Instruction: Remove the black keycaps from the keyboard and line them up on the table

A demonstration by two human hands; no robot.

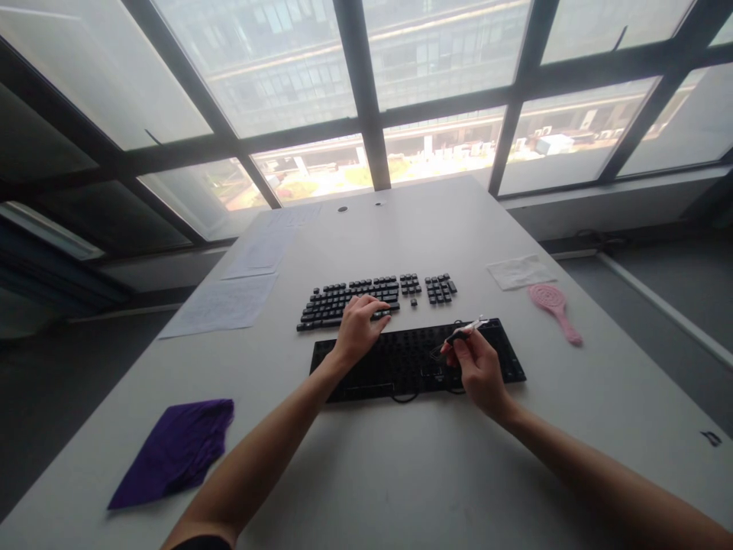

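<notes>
My left hand (362, 325) reaches over the rows of loose black keycaps (326, 305) on the white table. Its thumb and forefinger are apart, at the right end of the lower rows, with dark caps between and below them. In front lies a black keyboard base (372, 374) with its key positions bare of caps. My right hand (476, 367) is closed above the right part of this base. It holds a small dark tool with thin wire loops, which looks like a keycap puller (458, 336). A pale, shiny part sticks out past the fingers.
A purple cloth bag (175, 451) lies at the front left, and printed papers (223, 305) behind it. To the right are a white wipe or small bag (520, 272), a pink hairbrush (553, 305) and a small black item (711, 438). Windows (435, 53) rise behind the table (412, 473).
</notes>
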